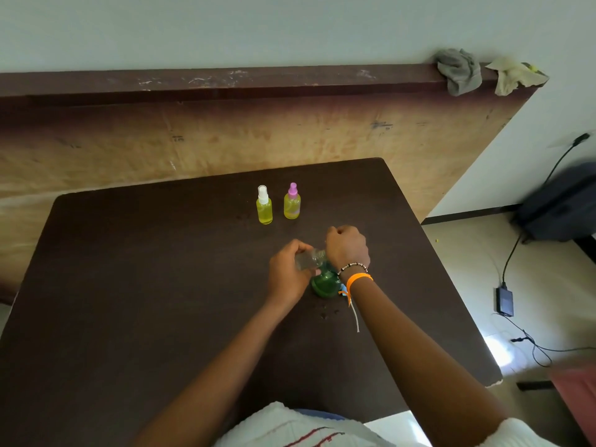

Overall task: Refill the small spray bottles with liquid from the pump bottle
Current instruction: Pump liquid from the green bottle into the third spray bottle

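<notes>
Head view: dark table [129, 285] by plywood board [225, 137]; left hand [287, 272] grips clear bottle [309, 259].

Two spray bottles [278, 204] stand side by side behind the pump bottle [324, 283].

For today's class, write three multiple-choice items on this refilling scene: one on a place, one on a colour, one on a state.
1. Where do the two yellow-filled spray bottles stand?
A. beyond the hands
B. on the floor
C. on the ledge

2. What colour is the pump bottle?
A. red
B. green
C. white

3. What is the left hand doing?
A. lying flat
B. hanging idle
C. gripping a clear small bottle

Key: 1 A, the white-capped and pink-capped bottles stand farther up the table; 2 B, pump bottle; 3 C, left hand holds the clear bottle tilted.
</notes>
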### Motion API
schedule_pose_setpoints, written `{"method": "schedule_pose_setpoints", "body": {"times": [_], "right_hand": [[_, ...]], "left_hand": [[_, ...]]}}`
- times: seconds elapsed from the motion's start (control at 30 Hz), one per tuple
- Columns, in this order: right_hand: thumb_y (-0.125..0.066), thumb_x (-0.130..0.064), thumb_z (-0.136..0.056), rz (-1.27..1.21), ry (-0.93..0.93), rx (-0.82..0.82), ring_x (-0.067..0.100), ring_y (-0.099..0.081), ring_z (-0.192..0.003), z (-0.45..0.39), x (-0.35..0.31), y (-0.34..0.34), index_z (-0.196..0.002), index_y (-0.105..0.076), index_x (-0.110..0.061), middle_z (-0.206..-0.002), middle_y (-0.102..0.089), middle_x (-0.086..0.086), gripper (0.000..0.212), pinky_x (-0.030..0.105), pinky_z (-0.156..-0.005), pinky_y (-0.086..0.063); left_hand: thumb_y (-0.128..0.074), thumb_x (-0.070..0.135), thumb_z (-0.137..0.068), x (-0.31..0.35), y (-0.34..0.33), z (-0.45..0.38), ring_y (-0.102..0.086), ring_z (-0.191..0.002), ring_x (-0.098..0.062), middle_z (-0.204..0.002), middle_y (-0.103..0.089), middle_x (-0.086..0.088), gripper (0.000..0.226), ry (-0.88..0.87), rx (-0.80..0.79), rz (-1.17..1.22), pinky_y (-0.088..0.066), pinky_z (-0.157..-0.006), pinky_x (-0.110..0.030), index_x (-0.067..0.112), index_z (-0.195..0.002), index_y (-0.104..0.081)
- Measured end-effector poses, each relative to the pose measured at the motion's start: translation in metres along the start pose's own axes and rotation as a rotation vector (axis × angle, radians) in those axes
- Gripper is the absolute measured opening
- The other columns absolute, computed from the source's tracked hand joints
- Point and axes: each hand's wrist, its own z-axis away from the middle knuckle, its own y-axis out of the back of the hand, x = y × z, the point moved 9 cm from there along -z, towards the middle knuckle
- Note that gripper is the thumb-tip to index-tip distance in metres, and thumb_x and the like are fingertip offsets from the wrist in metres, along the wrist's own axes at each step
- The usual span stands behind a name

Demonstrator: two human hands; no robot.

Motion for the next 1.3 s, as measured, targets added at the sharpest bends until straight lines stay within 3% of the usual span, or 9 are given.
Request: {"method": "schedule_pose_setpoints", "body": {"times": [0.1,0.2,0.3,0.5,0.77,0.83,1.0,1.17,1.3], "right_hand": [[-0.045,-0.031,-0.091,0.019,-0.002,-0.050,0.039,-0.060,-0.102,-0.001,-0.001,-0.004,-0.097,-0.068,-0.008,-0.110,-0.067,0.016,0.033,0.037,-0.084,-0.046],[-0.047,-0.033,-0.087,-0.036,-0.045,-0.219,0.032,-0.060,-0.096,-0.005,-0.001,-0.014,-0.098,-0.071,-0.006,-0.111,-0.068,0.014,0.038,0.034,-0.083,-0.045],[-0.048,-0.030,-0.088,-0.055,-0.044,-0.333,0.025,-0.057,-0.088,-0.009,-0.002,-0.023,-0.081,-0.071,-0.011,-0.108,-0.071,0.010,0.030,0.032,-0.078,-0.042],[-0.046,-0.032,-0.089,0.040,0.029,0.025,0.039,-0.061,-0.098,0.004,-0.003,0.006,-0.094,-0.068,-0.010,-0.104,-0.067,0.014,0.032,0.033,-0.076,-0.040],[-0.046,-0.031,-0.089,0.000,-0.036,-0.333,0.032,-0.060,-0.108,-0.007,-0.004,-0.024,-0.100,-0.069,-0.006,-0.112,-0.068,0.012,0.036,0.035,-0.089,-0.046],[-0.046,-0.032,-0.088,-0.015,-0.025,-0.307,0.032,-0.060,-0.106,-0.008,-0.005,-0.023,-0.101,-0.068,-0.005,-0.114,-0.067,0.013,0.038,0.035,-0.089,-0.046],[-0.046,-0.034,-0.087,-0.021,-0.004,-0.073,0.038,-0.060,-0.100,0.001,-0.002,-0.002,-0.096,-0.069,-0.008,-0.109,-0.066,0.016,0.035,0.034,-0.080,-0.043],[-0.047,-0.034,-0.085,-0.035,-0.036,-0.164,0.035,-0.060,-0.099,-0.002,-0.001,-0.009,-0.101,-0.070,-0.007,-0.112,-0.067,0.016,0.039,0.035,-0.082,-0.045],[-0.048,-0.026,-0.086,-0.054,-0.049,-0.321,0.027,-0.059,-0.088,-0.007,-0.005,-0.020,-0.086,-0.072,-0.008,-0.106,-0.071,0.013,0.030,0.035,-0.082,-0.046]], "left_hand": [[-0.080,0.000,-0.060,-0.001,-0.001,0.001,-0.053,-0.068,0.001,-0.079,-0.061,0.010,0.032,0.000,-0.007,-0.005,-0.037,-0.057,-0.004,0.012,-0.084,-0.063],[-0.079,0.000,-0.061,0.002,0.000,0.002,-0.054,-0.069,-0.003,-0.079,-0.062,0.008,0.032,-0.006,-0.011,0.024,-0.038,-0.058,-0.006,0.016,-0.081,-0.060],[-0.079,0.000,-0.061,0.004,-0.001,0.002,-0.054,-0.071,-0.006,-0.080,-0.063,0.006,0.033,-0.003,-0.014,0.033,-0.038,-0.059,-0.008,0.018,-0.080,-0.058],[-0.080,-0.002,-0.056,0.004,-0.001,0.000,-0.054,-0.068,-0.008,-0.074,-0.060,0.010,0.034,-0.017,-0.012,0.009,-0.036,-0.056,-0.007,0.015,-0.079,-0.062],[-0.080,0.000,-0.059,0.004,0.000,-0.001,-0.057,-0.074,-0.010,-0.082,-0.064,0.005,0.033,-0.008,-0.027,0.030,-0.040,-0.061,-0.013,0.017,-0.080,-0.060],[-0.080,-0.001,-0.059,0.004,-0.001,-0.002,-0.056,-0.073,-0.009,-0.081,-0.063,0.005,0.034,-0.010,-0.024,0.042,-0.041,-0.061,-0.016,0.018,-0.079,-0.059],[-0.079,-0.003,-0.059,0.003,-0.001,-0.001,-0.052,-0.066,0.002,-0.074,-0.058,0.015,0.033,-0.009,-0.035,0.037,-0.038,-0.056,-0.005,0.016,-0.079,-0.061],[-0.079,-0.003,-0.059,0.003,-0.002,-0.001,-0.055,-0.068,-0.002,-0.076,-0.061,0.011,0.032,-0.007,-0.036,0.055,-0.039,-0.058,-0.007,0.014,-0.081,-0.062],[-0.079,-0.002,-0.060,0.002,-0.002,0.000,-0.058,-0.075,-0.010,-0.080,-0.064,0.006,0.033,-0.008,-0.033,0.077,-0.042,-0.063,-0.014,0.017,-0.080,-0.060]]}}
